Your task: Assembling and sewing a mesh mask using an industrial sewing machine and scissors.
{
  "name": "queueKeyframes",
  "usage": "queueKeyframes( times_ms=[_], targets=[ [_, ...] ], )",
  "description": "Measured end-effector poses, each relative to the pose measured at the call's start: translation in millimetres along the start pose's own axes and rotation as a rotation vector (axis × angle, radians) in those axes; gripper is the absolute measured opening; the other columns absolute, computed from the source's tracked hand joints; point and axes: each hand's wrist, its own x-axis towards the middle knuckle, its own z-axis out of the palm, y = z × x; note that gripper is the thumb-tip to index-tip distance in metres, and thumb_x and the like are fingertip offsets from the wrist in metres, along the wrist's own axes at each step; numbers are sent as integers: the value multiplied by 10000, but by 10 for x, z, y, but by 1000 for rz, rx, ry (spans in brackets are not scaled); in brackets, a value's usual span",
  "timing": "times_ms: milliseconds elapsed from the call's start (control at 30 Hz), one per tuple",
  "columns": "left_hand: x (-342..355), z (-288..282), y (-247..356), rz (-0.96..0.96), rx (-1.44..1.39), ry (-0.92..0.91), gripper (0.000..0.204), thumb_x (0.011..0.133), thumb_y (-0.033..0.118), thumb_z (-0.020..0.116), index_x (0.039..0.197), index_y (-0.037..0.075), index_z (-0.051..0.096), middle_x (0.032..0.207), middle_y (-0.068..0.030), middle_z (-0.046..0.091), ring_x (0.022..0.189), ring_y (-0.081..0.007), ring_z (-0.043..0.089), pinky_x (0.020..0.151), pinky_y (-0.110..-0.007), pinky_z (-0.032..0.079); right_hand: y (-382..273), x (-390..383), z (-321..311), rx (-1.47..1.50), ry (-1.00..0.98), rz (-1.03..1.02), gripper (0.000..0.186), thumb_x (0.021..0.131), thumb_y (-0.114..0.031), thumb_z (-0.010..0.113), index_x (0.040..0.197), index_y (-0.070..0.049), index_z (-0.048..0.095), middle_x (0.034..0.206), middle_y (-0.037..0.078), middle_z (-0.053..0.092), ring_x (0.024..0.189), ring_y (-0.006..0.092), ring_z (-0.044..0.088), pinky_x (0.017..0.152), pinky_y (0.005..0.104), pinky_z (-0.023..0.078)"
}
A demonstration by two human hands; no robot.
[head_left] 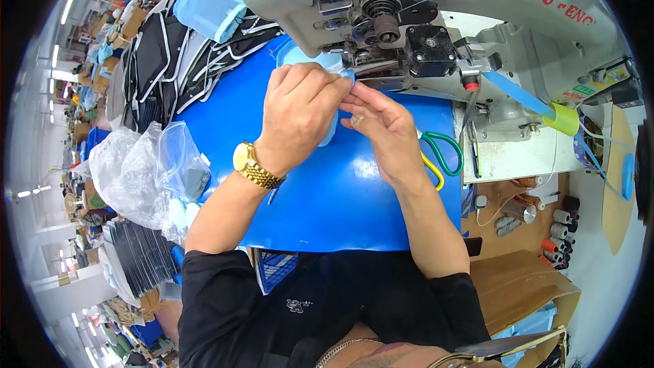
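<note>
Under the head of a grey sewing machine [381, 27], my left hand [300, 109] pinches a small light-blue fabric piece [349, 75] between thumb and fingertips. More of this light-blue material [291, 53] shows behind and below that hand. A gold watch circles my left wrist. Just to the right, my right hand [385, 129] has its fingers stretched out and its palm partly turned up. Its fingertips meet the lower edge of the piece beside my left fingertips. The contact between my fingers and the fabric is partly hidden.
Scissors with green and yellow handles [443, 157] lie right of my right hand on the blue table [340, 197]. A blue tape [521, 95] runs through a yellow-green roll [560, 119]. Black white-edged pieces [157, 54] and plastic bags [136, 170] are piled at left.
</note>
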Motion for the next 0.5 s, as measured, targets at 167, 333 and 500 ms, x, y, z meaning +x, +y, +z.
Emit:
queueKeyframes(
  times_ms=[167,333,500],
  targets=[
    [1,12,13,-28,28,-19,180,712,98,643,890,87,659,810,-14,602,840,-187,593,715,-332,425,25,36,-24,28,2,6,468,872,36,527,1337,45,481,1278,160,581,1166,243,583,935,354,499],
    [27,-53,8,-74,-23,-37,167,721,79,678,883,94,641,854,-23,615,874,-204,591,749,-353,423,56,-24,-45,79,8,27,452,882,31,511,1332,50,483,1271,168,588,1163,252,588,949,361,493],
    [5,-104,-47,-65,-69,-99,171,727,69,693,885,88,629,884,-21,615,874,-222,577,774,-370,421,58,-72,-120,29,36,61,435,886,23,512,1321,42,501,1232,174,612,1126,244,611,941,354,496]
  ],
)
